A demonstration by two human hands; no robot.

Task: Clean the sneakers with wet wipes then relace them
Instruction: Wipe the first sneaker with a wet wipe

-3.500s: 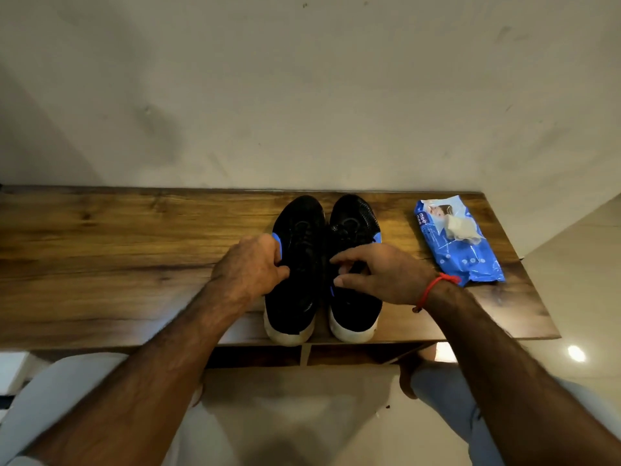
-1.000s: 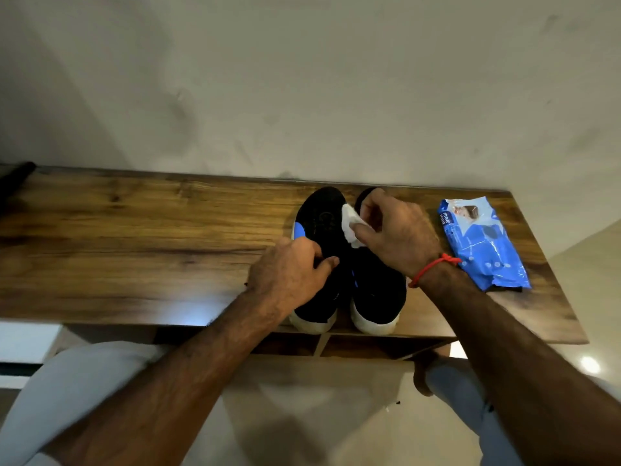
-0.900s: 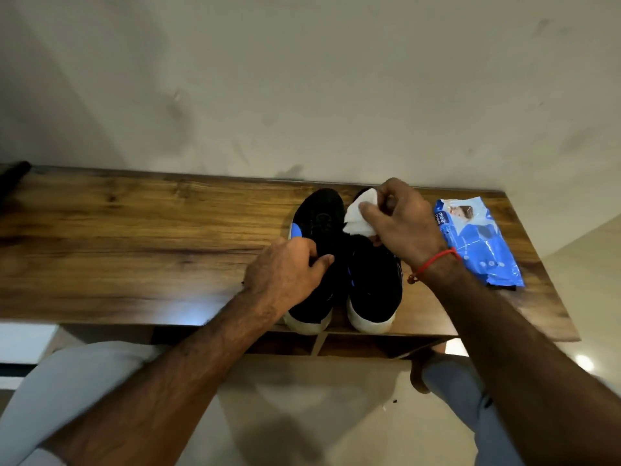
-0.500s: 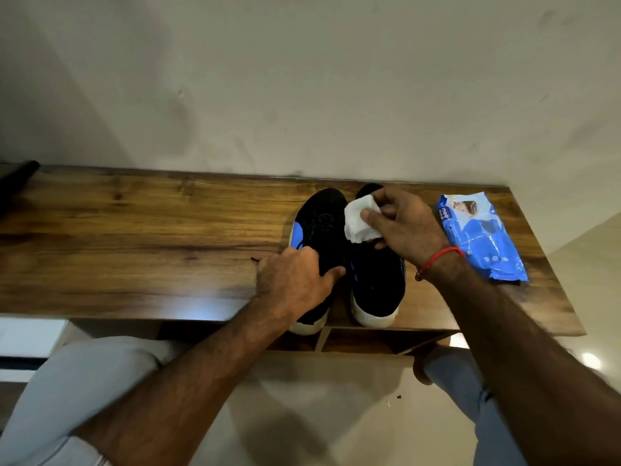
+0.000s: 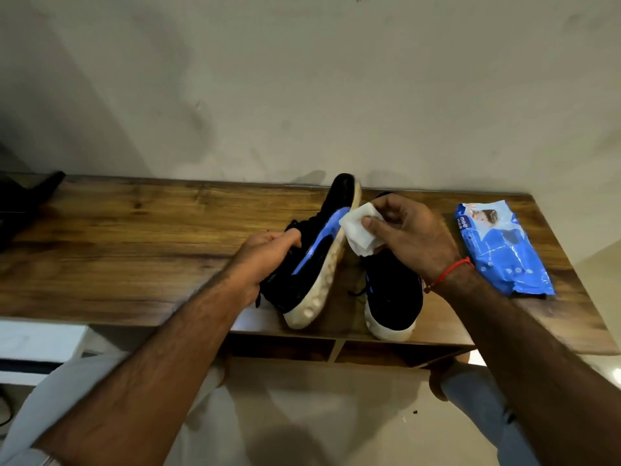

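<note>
Two black sneakers with blue stripes and white soles are on a wooden bench (image 5: 134,250). My left hand (image 5: 265,257) grips the left sneaker (image 5: 319,257) at its collar and tips it onto its side, so its white sole faces right. The right sneaker (image 5: 393,297) stands flat on the bench, heel toward me. My right hand (image 5: 413,237) pinches a white wet wipe (image 5: 359,230) against the sole edge of the tilted sneaker, above the right sneaker's front part, which it hides.
A blue pack of wet wipes (image 5: 500,247) lies on the bench at the right end. A dark object (image 5: 23,203) sits at the bench's far left. A plain wall stands close behind. Open compartments show under the bench top.
My left hand has tilted the left sneaker from flat onto its side. My right hand has brought the wipe from above the right sneaker to the tilted sneaker's sole edge.
</note>
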